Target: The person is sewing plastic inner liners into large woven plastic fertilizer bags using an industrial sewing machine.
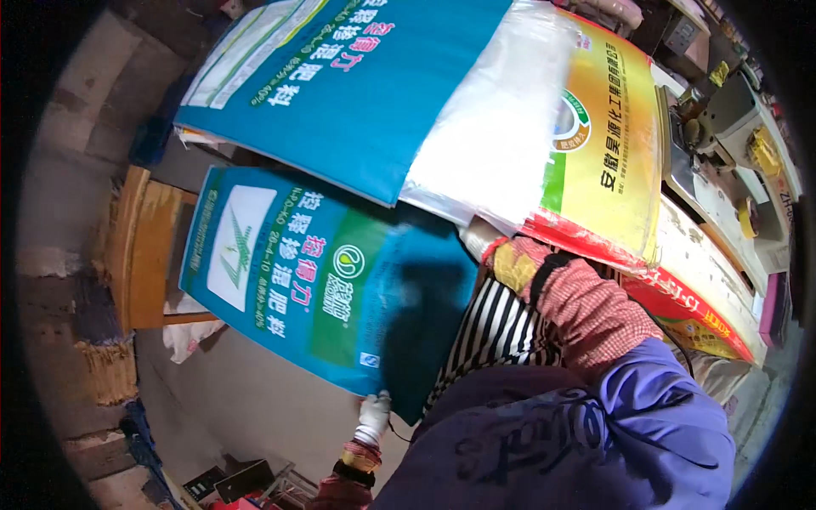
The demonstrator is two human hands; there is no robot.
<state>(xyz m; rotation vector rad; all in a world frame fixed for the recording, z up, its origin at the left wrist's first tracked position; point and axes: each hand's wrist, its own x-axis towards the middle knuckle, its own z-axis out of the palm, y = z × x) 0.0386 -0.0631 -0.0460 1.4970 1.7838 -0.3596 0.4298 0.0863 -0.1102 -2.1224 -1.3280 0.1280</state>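
Note:
My left hand (374, 418), in a white glove, pinches the near lower edge of a blue printed woven sack (280, 280). That sack is flat and spread out in front of my body, with a dark shadow across its right part. My right hand (481, 240), also gloved, is closed at the near edge of a whitish see-through plastic liner (501, 110), close to the sack's upper right corner. Its fingertips are partly hidden. Another blue sack (340, 93) lies flat on the pile beyond, overlapping the liner.
Yellow, green and red printed sacks (608, 144) are stacked to the right. Past them stands a sewing machine (731, 119) on a work table, with a roll of yellow tape (748, 218). A wooden frame (140, 246) is at the left. Boxes (242, 480) sit on the floor below.

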